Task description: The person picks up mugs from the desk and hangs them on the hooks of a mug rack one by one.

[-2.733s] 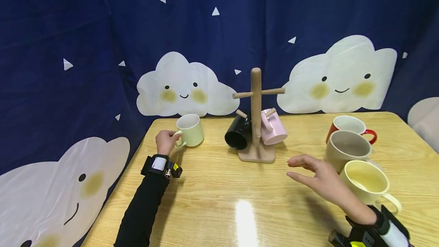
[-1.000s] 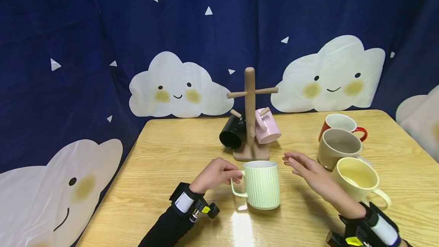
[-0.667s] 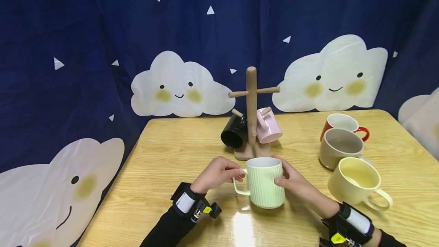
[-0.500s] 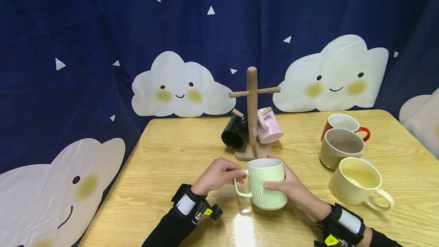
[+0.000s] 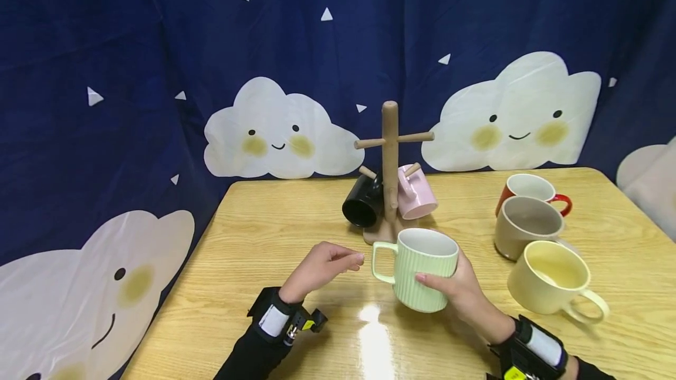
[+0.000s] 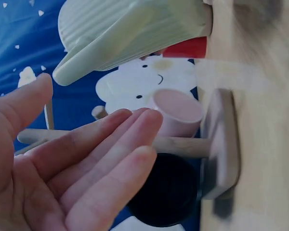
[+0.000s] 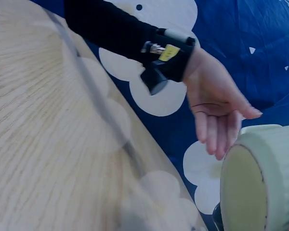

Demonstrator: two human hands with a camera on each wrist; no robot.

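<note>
I have the green mug clasped by its body in my right grip, low and right of centre in the head view. Its handle points left toward my left grip: relaxed, empty, near but apart. The rack stands behind.

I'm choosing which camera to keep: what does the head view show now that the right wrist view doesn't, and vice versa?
Only the head view: the yellow mug, the grey mug and the red mug.
Only the right wrist view: the underside of the green mug.
Both: that mug's side wall, the left hand, the table and the blue backdrop.
</note>
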